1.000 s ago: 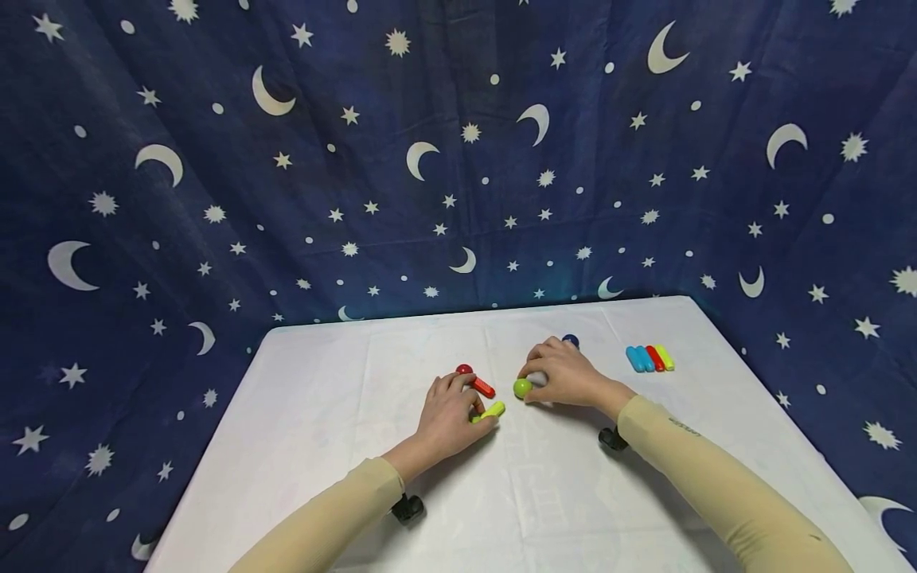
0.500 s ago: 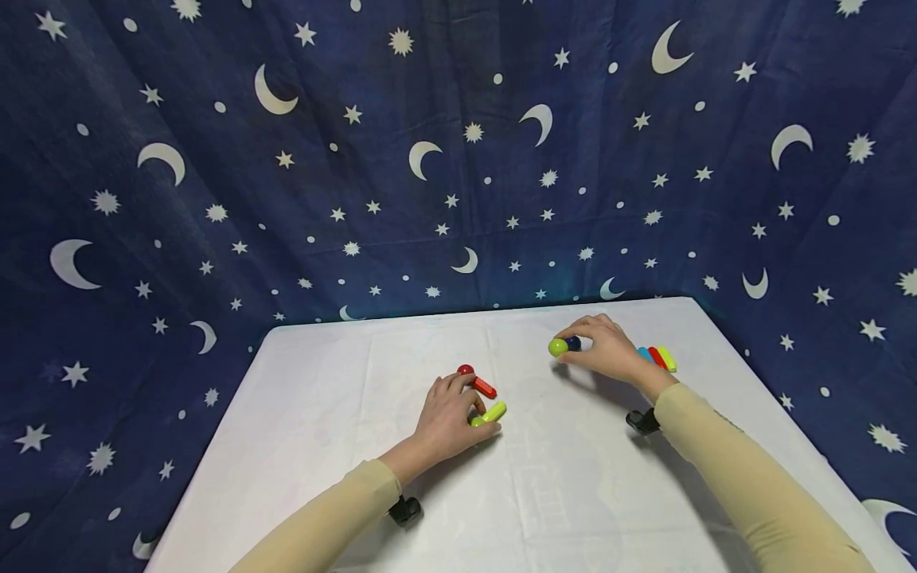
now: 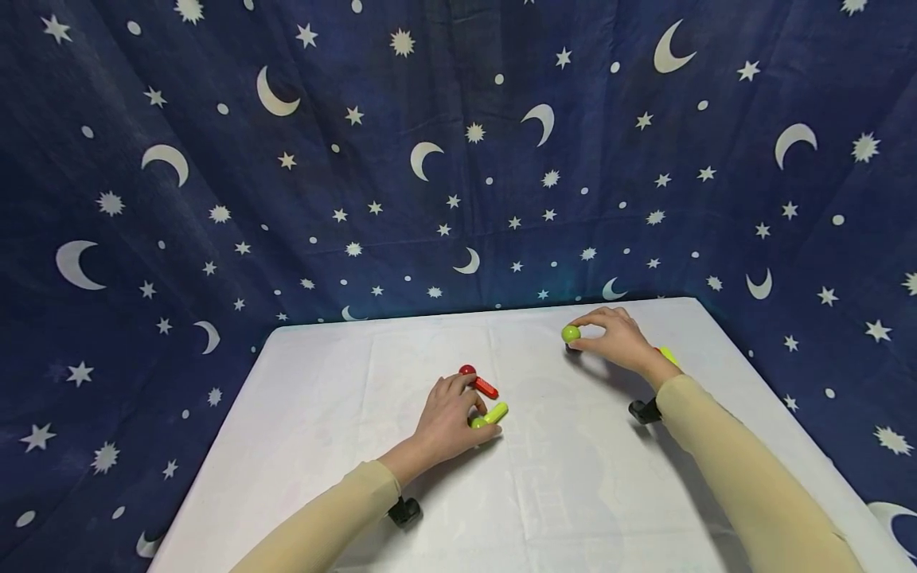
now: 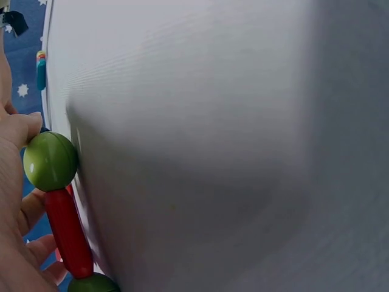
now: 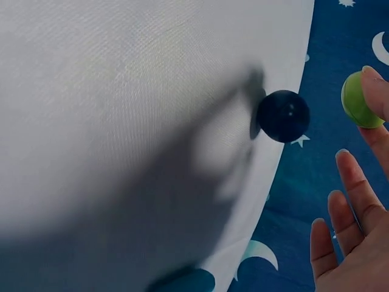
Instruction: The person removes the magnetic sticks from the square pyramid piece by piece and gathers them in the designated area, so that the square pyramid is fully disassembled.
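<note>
My left hand (image 3: 447,418) is low over the table, thumb and fingers around a ball-and-stick piece. In the left wrist view, a green ball (image 4: 50,161) lies against the thumb, with a red stick (image 4: 68,231) running to another green ball (image 4: 94,283). A yellow-green stick (image 3: 497,412) and a red stick (image 3: 486,387) with a red ball (image 3: 467,370) show past the fingers in the head view. My right hand (image 3: 612,338) pinches a lime-green ball (image 3: 571,334) between thumb and index finger, other fingers spread. Close to it, a dark blue ball (image 5: 284,116) rests on the table.
Behind the right wrist lie loose sticks, mostly hidden; a yellow one (image 3: 669,355) peeks out. The white-covered table (image 3: 573,477) has its far edge against a dark blue curtain (image 3: 458,159) with moons and stars.
My right hand has carried the lime-green ball back and to the right, to the dark blue ball, and now covers most of the loose sticks. The left hand stays nearly still.
</note>
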Available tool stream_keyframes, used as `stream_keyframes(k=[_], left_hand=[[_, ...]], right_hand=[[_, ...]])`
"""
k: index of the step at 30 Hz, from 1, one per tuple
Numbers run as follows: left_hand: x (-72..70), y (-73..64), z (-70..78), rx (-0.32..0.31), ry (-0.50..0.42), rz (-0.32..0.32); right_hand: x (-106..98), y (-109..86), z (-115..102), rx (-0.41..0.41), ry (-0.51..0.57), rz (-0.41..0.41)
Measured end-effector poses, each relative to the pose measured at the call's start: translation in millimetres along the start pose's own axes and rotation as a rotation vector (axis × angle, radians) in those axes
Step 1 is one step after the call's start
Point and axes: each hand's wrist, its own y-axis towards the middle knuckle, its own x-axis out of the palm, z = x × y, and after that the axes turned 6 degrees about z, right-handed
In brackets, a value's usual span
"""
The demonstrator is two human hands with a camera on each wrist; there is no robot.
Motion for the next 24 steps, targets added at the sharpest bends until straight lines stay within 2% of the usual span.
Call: stream_keyframes(k=[6, 17, 24], left_hand=[[2.1, 0.0, -0.9, 0.004, 0.019, -0.008], [2.7, -0.4, -1.6, 0.005, 0.03, -0.004], [2.6, -0.2, -1.7, -0.002, 0.035, -0.012]], right_hand=[[12.5, 7.7, 2.6, -0.022, -0.01, -0.005], [29.7, 15.0, 3.4, 0.034, 0.018, -0.074], [40.3, 20.7, 4.9, 0.04, -0.024, -0.075]])
